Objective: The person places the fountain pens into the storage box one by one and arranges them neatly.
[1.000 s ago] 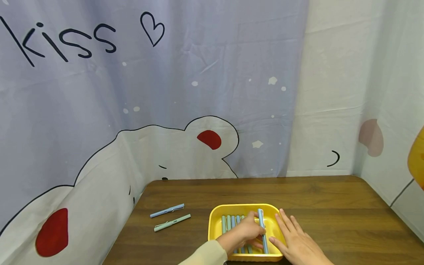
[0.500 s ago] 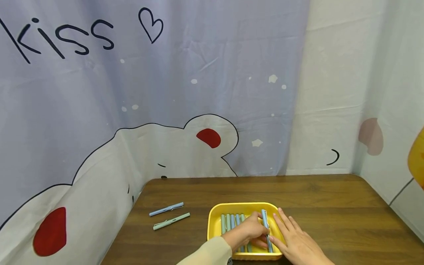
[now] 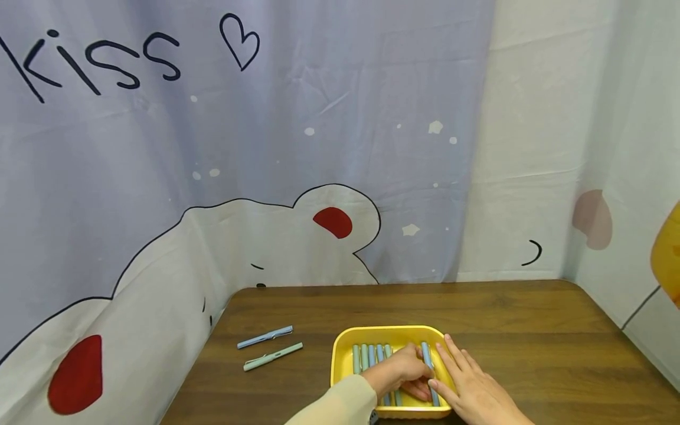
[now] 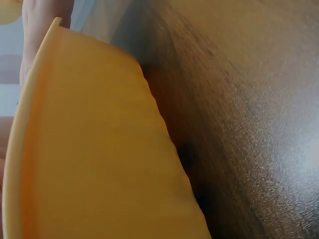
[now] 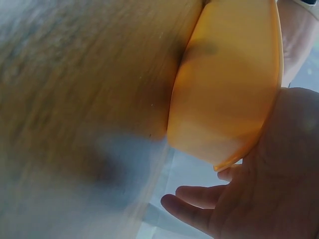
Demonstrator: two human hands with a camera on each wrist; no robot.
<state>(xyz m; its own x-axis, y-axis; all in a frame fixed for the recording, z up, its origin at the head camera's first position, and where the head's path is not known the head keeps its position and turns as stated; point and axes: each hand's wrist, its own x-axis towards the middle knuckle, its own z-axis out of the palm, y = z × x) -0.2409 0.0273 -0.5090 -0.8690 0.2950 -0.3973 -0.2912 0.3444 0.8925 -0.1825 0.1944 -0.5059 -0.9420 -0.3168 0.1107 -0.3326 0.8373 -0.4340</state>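
Observation:
A yellow tray (image 3: 393, 329) stands near the front of the table, with several green and blue pens (image 3: 364, 356) lined up side by side in its left part. My left hand (image 3: 406, 369) reaches in over the front rim and grips a blue pen (image 3: 427, 353) close to the tray's right wall. Part of that pen and the row is hidden behind the hand. Fingers spread and straight, my right hand (image 3: 473, 386) rests against the tray's right rim. In the right wrist view, the right hand (image 5: 284, 174) lies along the tray wall (image 5: 224, 84).
To the left of the tray, a blue pen (image 3: 265, 337) and a green pen (image 3: 273, 356) lie on the wooden table (image 3: 510, 330). A printed curtain (image 3: 340, 118) hangs behind the table and along its sides.
My left hand has shifted slightly right, bringing the blue pen nearer the right wall and lower in the tray. The right hand stays almost in place.

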